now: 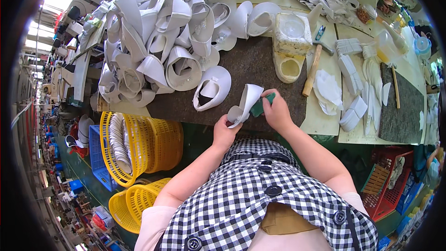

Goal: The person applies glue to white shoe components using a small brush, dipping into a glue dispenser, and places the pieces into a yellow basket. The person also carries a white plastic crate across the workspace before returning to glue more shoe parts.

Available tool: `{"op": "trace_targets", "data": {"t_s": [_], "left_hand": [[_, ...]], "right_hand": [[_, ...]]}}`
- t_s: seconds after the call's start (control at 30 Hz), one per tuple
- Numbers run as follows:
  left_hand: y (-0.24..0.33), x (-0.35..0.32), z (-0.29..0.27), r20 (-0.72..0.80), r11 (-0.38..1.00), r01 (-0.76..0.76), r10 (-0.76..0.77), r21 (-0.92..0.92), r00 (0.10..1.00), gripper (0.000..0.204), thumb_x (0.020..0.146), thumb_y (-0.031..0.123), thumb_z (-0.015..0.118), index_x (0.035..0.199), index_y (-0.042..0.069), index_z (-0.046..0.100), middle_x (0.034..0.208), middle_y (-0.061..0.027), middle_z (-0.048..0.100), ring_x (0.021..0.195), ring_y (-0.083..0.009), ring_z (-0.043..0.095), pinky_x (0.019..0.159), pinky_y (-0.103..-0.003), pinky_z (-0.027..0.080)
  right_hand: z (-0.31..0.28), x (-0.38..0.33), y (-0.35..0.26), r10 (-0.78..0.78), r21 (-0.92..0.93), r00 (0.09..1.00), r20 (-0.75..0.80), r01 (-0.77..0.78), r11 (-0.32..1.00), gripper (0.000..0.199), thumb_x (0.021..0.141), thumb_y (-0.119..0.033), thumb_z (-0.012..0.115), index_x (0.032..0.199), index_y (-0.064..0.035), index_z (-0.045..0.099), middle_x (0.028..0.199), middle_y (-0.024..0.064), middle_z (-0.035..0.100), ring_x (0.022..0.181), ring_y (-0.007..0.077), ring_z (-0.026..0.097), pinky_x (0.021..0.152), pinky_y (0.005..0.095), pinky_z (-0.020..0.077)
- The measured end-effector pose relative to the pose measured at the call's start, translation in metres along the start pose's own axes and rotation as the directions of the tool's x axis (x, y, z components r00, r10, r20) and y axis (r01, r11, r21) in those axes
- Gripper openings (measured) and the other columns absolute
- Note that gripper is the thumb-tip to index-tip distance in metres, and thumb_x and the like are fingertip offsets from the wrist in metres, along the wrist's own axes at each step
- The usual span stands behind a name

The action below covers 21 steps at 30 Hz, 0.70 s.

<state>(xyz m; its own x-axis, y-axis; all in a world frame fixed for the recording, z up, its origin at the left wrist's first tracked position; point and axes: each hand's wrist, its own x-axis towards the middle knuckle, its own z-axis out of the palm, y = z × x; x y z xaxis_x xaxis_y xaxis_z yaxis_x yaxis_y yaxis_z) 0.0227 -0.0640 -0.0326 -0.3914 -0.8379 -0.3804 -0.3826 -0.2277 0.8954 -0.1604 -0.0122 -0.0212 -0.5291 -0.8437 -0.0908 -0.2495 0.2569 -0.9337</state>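
Near the front edge of the table, my left hand (225,132) is closed on the near end of a white shoe upper (250,98), which stands tilted. My right hand (277,110) is closed on a small dark green block (257,108) and holds it against or close beside the upper's right side; whether they touch, I cannot tell. Its material is not clear. Just left of the held piece lies another white upper (222,83) with an open top, on the dark mat (181,110). Beyond my right hand stands a glue-crusted whitish container (280,67) with two openings.
A high heap of white uppers (158,23) fills the table's left. To the right lie a wooden-handled hammer (314,67), white sheet pieces (328,90) and stacked white strips (349,72). Yellow baskets (162,142) stand below left, a red crate (389,195) below right.
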Motion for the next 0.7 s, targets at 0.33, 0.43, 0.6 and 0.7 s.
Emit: {"op": "trace_targets", "data": {"t_s": [0.33,0.43,0.6,0.7], "left_hand": [[0.008,0.0,-0.003,-0.212,0.964,-0.241,0.215,-0.108,0.953,0.016,0.072,0.004,0.067,0.083,0.0,0.056,0.084,-0.0051,0.059,0.073,-0.0097,0.055,0.066,-0.024,0.044],[0.025,0.009,-0.013,-0.139,0.716,-0.574,0.665,0.398,0.734,0.02,0.065,-0.002,0.063,0.082,0.005,0.057,0.086,-0.0098,0.052,0.082,-0.0236,0.053,0.075,-0.03,0.043],[0.012,0.002,-0.017,0.178,0.517,-0.489,0.537,0.703,0.824,0.033,0.063,-0.005,0.054,0.093,0.009,0.057,0.1,-0.0124,0.046,0.097,-0.0317,0.043,0.087,-0.038,0.035],[0.016,-0.012,-0.014,0.206,0.554,-0.43,0.421,0.713,0.883,0.043,0.062,-0.007,0.05,0.101,0.01,0.055,0.109,-0.0128,0.041,0.103,-0.0334,0.038,0.092,-0.042,0.028]], "right_hand": [[-0.026,-0.007,-0.016,0.138,0.272,0.99,-0.038,-0.122,0.954,0.012,0.082,-0.007,0.051,0.092,-0.0018,0.051,0.069,0.0112,0.057,0.058,0.018,0.059,0.054,0.0285,0.0466],[-0.051,0.01,-0.003,-0.124,0.087,0.943,-0.31,0.158,0.984,0.011,0.085,-0.009,0.053,0.095,-0.0044,0.054,0.069,0.0042,0.055,0.06,0.0106,0.053,0.055,0.0235,0.042],[-0.086,0.029,-0.015,-0.17,0.056,0.874,-0.455,0.219,0.974,0.011,0.086,-0.01,0.054,0.096,-0.0049,0.056,0.07,0.0037,0.055,0.06,0.0101,0.051,0.056,0.0231,0.0407],[-0.091,0.038,-0.007,-0.245,-0.075,0.879,-0.409,0.235,0.969,0.012,0.085,-0.01,0.054,0.096,-0.0051,0.057,0.072,0.0038,0.057,0.061,0.0102,0.051,0.057,0.0235,0.0419]]}}
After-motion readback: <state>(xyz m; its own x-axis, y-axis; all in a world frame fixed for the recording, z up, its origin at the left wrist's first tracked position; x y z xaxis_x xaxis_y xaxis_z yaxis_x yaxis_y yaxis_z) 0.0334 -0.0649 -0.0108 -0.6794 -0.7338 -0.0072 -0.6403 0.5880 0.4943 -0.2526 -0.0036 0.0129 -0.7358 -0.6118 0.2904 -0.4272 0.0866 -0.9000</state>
